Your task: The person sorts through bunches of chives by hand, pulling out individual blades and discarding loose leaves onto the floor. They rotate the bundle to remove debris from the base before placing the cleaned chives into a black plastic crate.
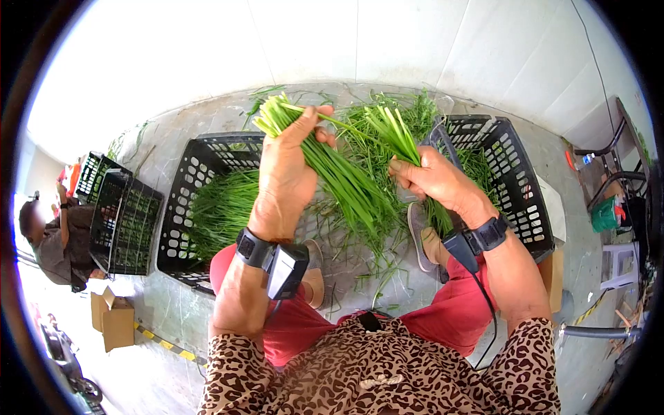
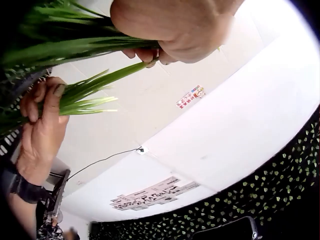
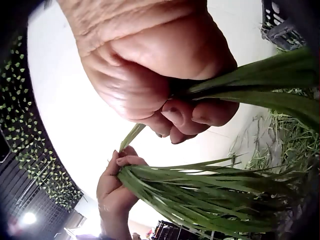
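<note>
I see both hands raised over the lap, each curled round green chives. My left hand (image 1: pixel 286 173) grips the big bunch (image 1: pixel 349 183). Its long axis runs on a slant, with the cut ends poking up past the thumb and the leaf tips hanging down to the right, between the two wrists. My right hand (image 1: pixel 434 176) is closed on the small bunch (image 1: pixel 395 131), which lies almost parallel and just beside the big one. From the right wrist view, the fingers (image 3: pixel 210 112) wrap the stalks tightly. One thin stalk seems to reach from the left thumb towards the small bunch. The leaves are flat, narrow, glossy and limp at the tips. Below are two black slotted plastic crates, the left crate (image 1: pixel 178 200) and the right crate (image 1: pixel 520 187), with loose chives strewn on the stone floor (image 1: pixel 173 308).
</note>
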The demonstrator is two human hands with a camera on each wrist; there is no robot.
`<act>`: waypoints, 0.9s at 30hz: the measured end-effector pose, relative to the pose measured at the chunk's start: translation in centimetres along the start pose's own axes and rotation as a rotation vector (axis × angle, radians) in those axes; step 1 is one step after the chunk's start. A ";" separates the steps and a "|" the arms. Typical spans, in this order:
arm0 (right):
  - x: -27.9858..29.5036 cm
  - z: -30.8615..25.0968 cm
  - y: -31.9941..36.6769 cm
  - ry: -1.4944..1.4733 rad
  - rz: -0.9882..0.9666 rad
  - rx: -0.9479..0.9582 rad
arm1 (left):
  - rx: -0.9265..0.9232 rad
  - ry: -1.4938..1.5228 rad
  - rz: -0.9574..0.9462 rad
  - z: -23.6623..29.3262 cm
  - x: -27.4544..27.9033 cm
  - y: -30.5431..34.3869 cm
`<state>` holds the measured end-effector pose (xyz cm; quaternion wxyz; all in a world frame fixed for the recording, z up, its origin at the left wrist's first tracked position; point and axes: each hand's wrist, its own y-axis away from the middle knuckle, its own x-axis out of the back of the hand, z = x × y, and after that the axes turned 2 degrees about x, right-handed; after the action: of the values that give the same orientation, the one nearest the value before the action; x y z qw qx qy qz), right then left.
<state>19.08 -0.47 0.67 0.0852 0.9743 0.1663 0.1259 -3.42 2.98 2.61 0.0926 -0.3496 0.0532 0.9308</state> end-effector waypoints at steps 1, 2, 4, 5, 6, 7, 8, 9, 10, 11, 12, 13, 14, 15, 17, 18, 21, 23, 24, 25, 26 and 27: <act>0.4 -0.1 0.0 0.017 0.016 -0.015 | -0.029 0.016 0.000 0.2 0.0 -0.1; 0.8 -0.1 0.0 0.033 0.032 -0.029 | -0.059 0.032 0.000 0.4 0.0 -0.2; 1.8 0.1 0.0 0.090 0.114 -0.065 | -0.069 0.077 0.024 0.7 0.3 -0.4; 2.3 0.0 0.1 0.132 0.163 -0.092 | -0.083 0.093 0.026 0.9 0.5 -0.6; 2.8 0.0 0.2 0.172 0.211 -0.120 | -0.097 0.109 0.028 1.1 0.8 -0.7; 3.7 0.6 0.3 0.167 0.253 -0.097 | -0.106 0.127 0.038 1.5 1.0 -0.7; 4.3 0.7 0.4 0.185 0.319 -0.140 | -0.139 0.124 0.009 1.9 1.5 -0.9; 4.9 1.2 0.6 0.155 0.348 -0.136 | -0.131 0.155 0.038 2.1 1.6 -1.0; 5.5 1.9 0.7 0.124 0.377 -0.129 | -0.124 0.185 0.068 2.3 1.7 -1.0; 6.0 2.4 0.7 0.086 0.407 -0.128 | -0.109 0.165 0.073 2.3 1.7 -0.9; 6.4 2.7 0.7 0.047 0.437 -0.128 | -0.093 0.145 0.079 2.3 1.7 -0.9; 6.9 2.8 0.7 0.008 0.466 -0.128 | -0.078 0.126 0.085 2.3 1.6 -1.0; 7.4 2.8 0.6 -0.046 0.492 -0.119 | -0.063 0.106 0.091 2.2 1.6 -1.0; 7.7 2.7 0.6 -0.099 0.518 -0.109 | -0.049 0.088 0.096 2.0 1.6 -1.0; 8.5 2.9 0.6 -0.254 0.592 -0.068 | -0.033 0.072 0.128 1.8 1.8 -1.2; 8.7 3.0 0.6 -0.280 0.616 -0.045 | -0.046 0.063 0.146 1.9 1.9 -1.2; 8.8 3.1 0.7 -0.333 0.633 0.014 | -0.052 0.012 0.174 1.9 2.2 -1.1; 7.9 3.1 0.7 -0.326 0.512 0.034 | -0.016 -0.056 0.165 1.4 2.2 -1.2; 7.0 2.9 0.6 -0.322 0.450 0.044 | 0.002 -0.090 0.161 1.2 2.1 -1.1; 6.0 2.4 0.5 -0.309 0.372 0.049 | 0.023 -0.107 0.143 0.7 1.7 -0.8; 5.1 2.0 0.3 -0.285 0.295 0.049 | 0.032 -0.091 0.117 -0.2 1.2 -0.9; 4.2 1.5 0.3 -0.279 0.227 0.058 | 0.085 -0.087 0.078 -0.6 0.7 -0.6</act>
<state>23.39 0.48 0.24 0.0645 0.9969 0.0453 -0.0067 -3.39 3.57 1.65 0.0733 -0.3024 0.1023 0.9448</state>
